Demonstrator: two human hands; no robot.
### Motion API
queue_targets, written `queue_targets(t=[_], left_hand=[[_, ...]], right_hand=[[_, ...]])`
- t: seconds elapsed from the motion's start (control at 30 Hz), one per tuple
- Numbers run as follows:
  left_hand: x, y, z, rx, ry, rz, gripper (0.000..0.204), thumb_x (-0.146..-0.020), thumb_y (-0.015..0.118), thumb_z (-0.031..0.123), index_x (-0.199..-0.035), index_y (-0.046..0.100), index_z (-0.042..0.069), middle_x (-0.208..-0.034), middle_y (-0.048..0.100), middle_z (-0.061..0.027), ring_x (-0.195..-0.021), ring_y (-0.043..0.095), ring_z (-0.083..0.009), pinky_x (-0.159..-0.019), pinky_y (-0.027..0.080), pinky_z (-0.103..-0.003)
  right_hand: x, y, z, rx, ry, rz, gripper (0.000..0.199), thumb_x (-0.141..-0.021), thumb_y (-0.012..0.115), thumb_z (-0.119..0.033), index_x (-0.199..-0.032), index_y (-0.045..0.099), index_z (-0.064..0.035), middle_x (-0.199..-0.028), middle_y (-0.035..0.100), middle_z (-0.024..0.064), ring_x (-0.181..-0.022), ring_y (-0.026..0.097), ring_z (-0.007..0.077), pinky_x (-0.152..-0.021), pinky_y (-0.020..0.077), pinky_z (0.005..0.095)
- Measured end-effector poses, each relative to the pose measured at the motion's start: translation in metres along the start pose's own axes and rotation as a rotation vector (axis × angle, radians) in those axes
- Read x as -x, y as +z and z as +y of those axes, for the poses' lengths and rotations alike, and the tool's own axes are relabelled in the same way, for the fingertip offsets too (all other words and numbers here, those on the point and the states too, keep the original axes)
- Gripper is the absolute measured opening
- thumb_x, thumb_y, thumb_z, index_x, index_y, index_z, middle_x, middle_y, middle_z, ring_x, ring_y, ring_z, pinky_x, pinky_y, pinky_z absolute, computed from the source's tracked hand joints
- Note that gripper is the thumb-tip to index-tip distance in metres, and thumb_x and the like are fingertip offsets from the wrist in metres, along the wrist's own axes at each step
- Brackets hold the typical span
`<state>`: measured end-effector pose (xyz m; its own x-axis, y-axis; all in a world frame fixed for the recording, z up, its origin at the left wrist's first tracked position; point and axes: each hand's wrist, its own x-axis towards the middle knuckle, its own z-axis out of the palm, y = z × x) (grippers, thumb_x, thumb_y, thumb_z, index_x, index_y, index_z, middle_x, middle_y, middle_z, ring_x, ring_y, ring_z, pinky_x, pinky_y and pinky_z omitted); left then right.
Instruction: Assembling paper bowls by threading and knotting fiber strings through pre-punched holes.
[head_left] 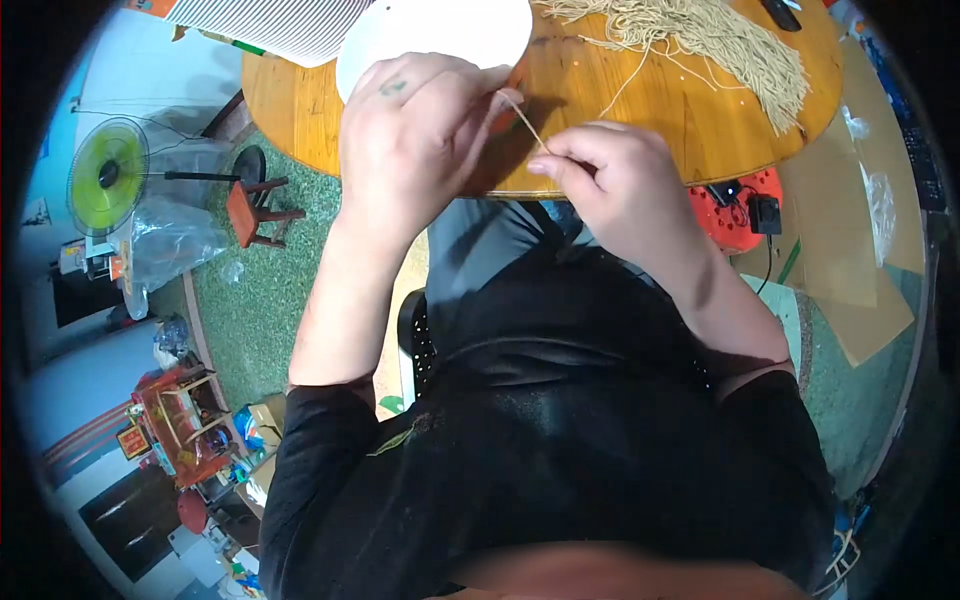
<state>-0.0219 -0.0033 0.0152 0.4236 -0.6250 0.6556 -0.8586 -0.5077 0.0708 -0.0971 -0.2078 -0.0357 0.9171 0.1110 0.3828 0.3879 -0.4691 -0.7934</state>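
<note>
Between my two hands runs a thin beige cord (526, 124), held taut on a slant over the near edge of the round wooden table (650, 110). My left hand (405, 140) has its thumb and forefinger closed on the cord's upper end. Lower down to the right, my right hand (625, 180) pinches the other end between thumb and forefinger. A heap of similar beige cords (705, 50) lies loose on the far right of the table. A bright white round object (430, 30) sits behind my left hand, which covers part of it.
A white ribbed sheet (275, 25) juts over the table's far left edge. A small dark object (780, 14) lies at the far right. On the left stand a green fan (107, 175) and a small red-brown stool (255, 213). A red stool (735, 215) holding black adapters and flattened cardboard (835, 240) are at right.
</note>
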Motion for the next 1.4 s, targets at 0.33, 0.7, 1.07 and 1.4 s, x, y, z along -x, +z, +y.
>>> queue_targets(t=[0.33, 0.7, 1.07, 1.4], left_hand=[[0.045, -0.045, -0.027, 0.041, -0.073, -0.013, 0.007, -0.085, 0.075, 0.008, -0.09, 0.071, 0.011, -0.113, 0.076, -0.0054, -0.123, 0.066, -0.029, -0.111, 0.039, -0.049], [0.077, -0.076, -0.072, -0.167, -0.26, 0.236, 0.025, -0.091, 0.072, 0.005, -0.116, 0.069, 0.003, -0.122, 0.07, -0.0141, -0.126, 0.061, -0.0334, -0.106, 0.047, -0.045], [0.079, -0.014, -0.003, -0.256, -0.17, 0.176, 0.059, -0.077, 0.083, 0.016, -0.131, 0.062, 0.007, -0.125, 0.064, -0.012, -0.119, 0.06, -0.0306, -0.103, 0.039, -0.046], [0.081, -0.062, -0.048, -0.392, -0.231, 0.019, 0.038, -0.081, 0.067, -0.009, -0.113, 0.074, 0.012, -0.127, 0.067, -0.009, -0.131, 0.057, -0.0333, -0.112, 0.04, -0.046]], right_hand=[[-0.004, -0.067, 0.023, 0.527, -0.077, 0.066, 0.019, -0.094, 0.071, -0.027, -0.095, 0.077, -0.0085, -0.088, 0.072, 0.0116, -0.084, 0.07, 0.0325, -0.074, 0.0554, 0.0413], [-0.023, -0.085, 0.015, 0.287, 0.076, 0.117, 0.019, -0.095, 0.073, -0.022, -0.103, 0.077, -0.0049, -0.082, 0.072, 0.0086, -0.073, 0.069, 0.0179, -0.067, 0.0521, 0.0311], [-0.058, -0.097, 0.01, -1.296, 0.2, -0.212, 0.029, -0.109, 0.054, -0.023, -0.122, 0.065, 0.0, -0.09, 0.064, 0.0034, -0.073, 0.055, 0.0097, -0.06, 0.0449, 0.0207], [-0.063, -0.057, 0.002, -1.572, 0.281, -0.067, 0.025, -0.11, 0.05, -0.021, -0.119, 0.063, -0.0015, -0.095, 0.071, 0.0087, -0.075, 0.065, 0.0161, -0.062, 0.0546, 0.0272]])
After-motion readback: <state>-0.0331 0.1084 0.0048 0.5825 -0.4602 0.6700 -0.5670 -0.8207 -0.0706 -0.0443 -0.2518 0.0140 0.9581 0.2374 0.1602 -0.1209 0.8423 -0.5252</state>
